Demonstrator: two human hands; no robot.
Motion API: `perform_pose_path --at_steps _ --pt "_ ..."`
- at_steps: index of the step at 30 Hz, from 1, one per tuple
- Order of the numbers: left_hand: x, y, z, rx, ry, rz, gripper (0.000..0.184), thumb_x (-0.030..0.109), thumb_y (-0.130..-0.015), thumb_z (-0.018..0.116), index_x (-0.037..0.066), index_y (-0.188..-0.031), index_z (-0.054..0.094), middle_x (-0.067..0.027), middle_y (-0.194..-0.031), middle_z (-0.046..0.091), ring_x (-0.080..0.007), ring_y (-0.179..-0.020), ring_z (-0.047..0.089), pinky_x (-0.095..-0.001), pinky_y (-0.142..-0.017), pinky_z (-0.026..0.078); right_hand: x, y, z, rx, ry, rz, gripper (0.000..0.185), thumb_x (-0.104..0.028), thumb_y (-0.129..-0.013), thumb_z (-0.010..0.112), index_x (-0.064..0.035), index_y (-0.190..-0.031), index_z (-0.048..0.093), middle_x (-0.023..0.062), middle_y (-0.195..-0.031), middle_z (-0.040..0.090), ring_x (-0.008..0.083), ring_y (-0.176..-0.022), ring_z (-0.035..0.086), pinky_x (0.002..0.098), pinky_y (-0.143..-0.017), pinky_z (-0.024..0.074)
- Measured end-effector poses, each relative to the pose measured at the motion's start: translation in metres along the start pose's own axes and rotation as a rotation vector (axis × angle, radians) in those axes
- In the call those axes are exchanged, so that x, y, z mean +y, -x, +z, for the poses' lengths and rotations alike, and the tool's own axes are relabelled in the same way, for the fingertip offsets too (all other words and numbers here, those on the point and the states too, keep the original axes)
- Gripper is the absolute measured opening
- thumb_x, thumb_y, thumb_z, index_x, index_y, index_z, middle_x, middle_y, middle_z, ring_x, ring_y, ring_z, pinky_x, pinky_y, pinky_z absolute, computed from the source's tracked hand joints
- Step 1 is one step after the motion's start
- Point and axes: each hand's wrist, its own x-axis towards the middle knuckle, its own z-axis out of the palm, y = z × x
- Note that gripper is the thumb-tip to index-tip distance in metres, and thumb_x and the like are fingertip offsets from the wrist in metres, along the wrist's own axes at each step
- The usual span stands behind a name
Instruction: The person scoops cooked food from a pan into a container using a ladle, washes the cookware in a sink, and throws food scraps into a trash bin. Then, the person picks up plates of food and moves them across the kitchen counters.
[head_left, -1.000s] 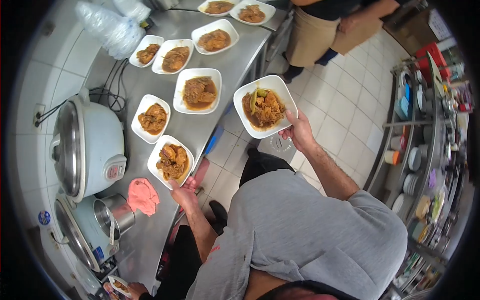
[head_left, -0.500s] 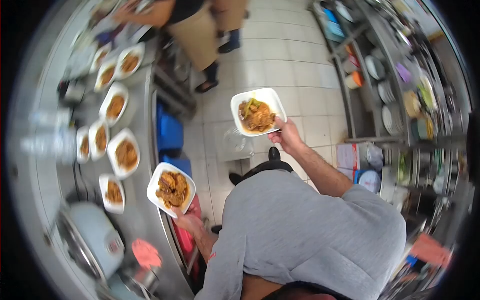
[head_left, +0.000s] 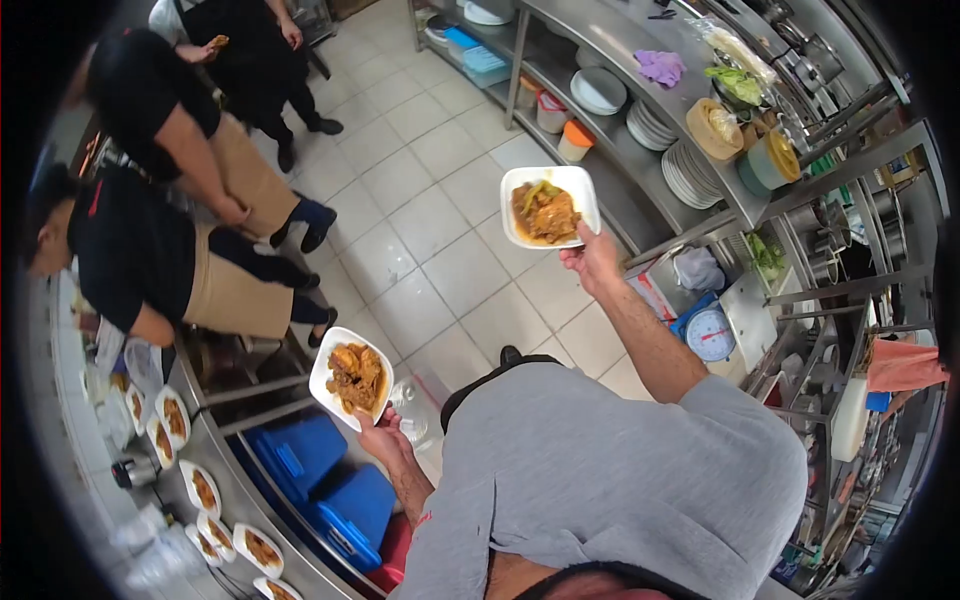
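Note:
My left hand (head_left: 388, 437) grips the near edge of a white square bowl (head_left: 322, 372) that holds pieces of food in brown sauce (head_left: 356, 378). The bowl is held up in front of the steel counter's edge. My right hand (head_left: 592, 260) is closed on the lower right rim of a second white square bowl (head_left: 516, 180), fingers below and thumb at the rim. In it lies saucy brown food with a green strip on top (head_left: 546, 212). Both bowls are roughly level, well apart from each other, above the tiled floor.
Several white dishes of food (head_left: 203, 490) line the steel counter (head_left: 228, 470) at left. Blue bins (head_left: 350, 515) sit under it. Co-workers (head_left: 140, 215) stand at upper left. A steel shelf unit (head_left: 560, 70) with plates runs along the right. A dial scale (head_left: 709, 333) stands below it.
My body and view have turned to the right, away from the counter. Both bowls stay in my hands. More co-workers and the right-hand shelves have come into sight.

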Motion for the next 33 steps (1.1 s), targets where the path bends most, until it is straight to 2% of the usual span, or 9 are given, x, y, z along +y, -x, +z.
perform_pose_path --at_steps 1,5,10,14,16,18,26,29,33 --pt "-0.001 0.020 0.061 0.073 -0.059 -0.083 0.035 0.031 -0.092 0.043 -0.002 -0.102 0.050 -0.0118 -0.069 0.059 -0.0141 -0.050 0.055 -0.0218 -0.040 0.045 -0.044 -0.061 0.001 0.061 0.059 0.075 0.022 -0.023 -0.092 0.042 -0.0033 -0.102 0.042 0.0086 -0.069 0.056 0.0152 -0.043 0.052 0.0240 -0.031 0.0389" --pt "-0.015 -0.017 0.154 -0.107 -0.130 -0.056 0.036 0.032 -0.092 0.043 -0.002 -0.104 0.048 -0.0118 -0.069 0.059 -0.0151 -0.047 0.055 -0.0226 -0.037 0.045 -0.092 -0.143 -0.015 0.209 -0.092 -0.021 0.020 -0.023 -0.092 0.042 -0.0049 -0.101 0.043 0.0082 -0.067 0.055 0.0156 -0.043 0.052 0.0239 -0.032 0.0397" --pt "-0.021 -0.065 0.242 -0.224 -0.301 -0.052 0.040 0.036 -0.091 0.043 -0.002 -0.104 0.047 -0.0109 -0.070 0.058 -0.0152 -0.048 0.055 -0.0234 -0.038 0.046 -0.124 -0.233 -0.009 0.311 -0.202 -0.019 0.026 -0.025 -0.093 0.041 -0.0010 -0.100 0.046 0.0076 -0.067 0.055 0.0153 -0.045 0.052 0.0234 -0.035 0.0386" --pt "-0.019 -0.128 0.320 -0.413 -0.333 -0.065 0.042 0.037 -0.091 0.044 -0.001 -0.109 0.044 -0.0107 -0.073 0.058 -0.0149 -0.048 0.055 -0.0232 -0.037 0.045 -0.142 -0.289 0.007 0.380 -0.283 -0.072 0.026 -0.025 -0.094 0.038 -0.0009 -0.101 0.046 0.0081 -0.068 0.054 0.0161 -0.047 0.051 0.0246 -0.037 0.0374" --pt "-0.016 -0.140 0.370 -0.390 -0.366 -0.090 0.043 0.036 -0.091 0.044 -0.002 -0.111 0.043 -0.0113 -0.076 0.058 -0.0148 -0.048 0.055 -0.0233 -0.036 0.045 -0.164 -0.324 0.010 0.412 -0.295 -0.051 0.026 -0.024 -0.094 0.036 -0.0010 -0.100 0.047 0.0085 -0.067 0.054 0.0168 -0.047 0.050 0.0253 -0.038 0.0368" --pt "-0.014 -0.169 0.417 -0.602 -0.361 -0.015 0.043 0.035 -0.091 0.043 -0.002 -0.113 0.042 -0.0120 -0.079 0.059 -0.0147 -0.048 0.056 -0.0236 -0.037 0.045 -0.177 -0.359 0.014 0.388 -0.325 -0.098 0.026 -0.023 -0.094 0.037 -0.0004 -0.100 0.047 0.0096 -0.068 0.055 0.0173 -0.048 0.052 0.0246 -0.038 0.0381" --pt "-0.023 -0.206 0.578 -0.563 -0.465 -0.095 0.038 0.031 -0.093 0.039 -0.002 -0.111 0.040 -0.0115 -0.073 0.057 -0.0147 -0.045 0.054 -0.0236 -0.036 0.044 -0.214 -0.513 -0.030 0.445 -0.355 -0.198 0.026 -0.020 -0.094 0.035 0.0031 -0.103 0.045 0.0146 -0.072 0.056 0.0209 -0.050 0.054 0.0245 -0.039 0.0428" --pt "-0.044 -0.212 0.625 -0.536 -0.440 -0.115 0.037 0.031 -0.093 0.039 -0.002 -0.111 0.041 -0.0117 -0.072 0.057 -0.0149 -0.044 0.054 -0.0251 -0.037 0.045 -0.218 -0.591 -0.052 0.450 -0.447 -0.185 0.026 -0.018 -0.094 0.035 0.0023 -0.106 0.044 0.0159 -0.080 0.056 0.0225 -0.056 0.055 0.0262 -0.042 0.0445" --pt "-0.077 -0.238 0.682 -0.542 -0.384 -0.086 0.039 0.033 -0.092 0.043 -0.002 -0.109 0.042 -0.0113 -0.070 0.057 -0.0147 -0.044 0.054 -0.0248 -0.037 0.045 -0.245 -0.669 -0.051 0.671 -0.572 -0.246 0.026 -0.009 -0.085 0.041 -0.0010 -0.109 0.043 0.0172 -0.087 0.054 0.0256 -0.058 0.053 0.0308 -0.044 0.0491"
